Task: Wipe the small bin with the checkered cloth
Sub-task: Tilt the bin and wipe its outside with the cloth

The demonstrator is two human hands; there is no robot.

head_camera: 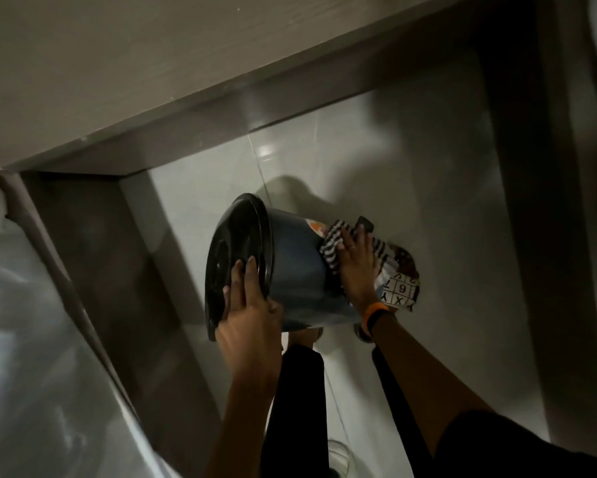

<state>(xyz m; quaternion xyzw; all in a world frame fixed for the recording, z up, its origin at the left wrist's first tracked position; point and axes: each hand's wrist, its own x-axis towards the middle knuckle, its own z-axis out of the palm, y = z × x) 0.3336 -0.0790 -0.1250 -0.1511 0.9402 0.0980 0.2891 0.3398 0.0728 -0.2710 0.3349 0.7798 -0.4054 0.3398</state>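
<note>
The small bin (292, 270) is dark blue with a black lid (236, 253) and is tipped on its side above the floor, lid facing left. My left hand (247, 301) grips the lid's rim and the bin's lower edge. My right hand (357, 267) presses the checkered cloth (333, 244) flat against the bin's base end. The cloth is black and white, with a printed patch of letters and numbers (402, 291) hanging below my wrist. An orange band (376, 313) sits on that wrist. A black pedal (365, 223) pokes out past my fingers.
Pale glossy floor tiles (411, 160) lie beneath the bin. A grey wood-grain ledge (152, 108) runs diagonally across the top left, with a dark panel (111, 270) below it. My feet (361, 332) and dark trouser legs (297, 401) show under the bin. A dark upright (518, 201) stands at right.
</note>
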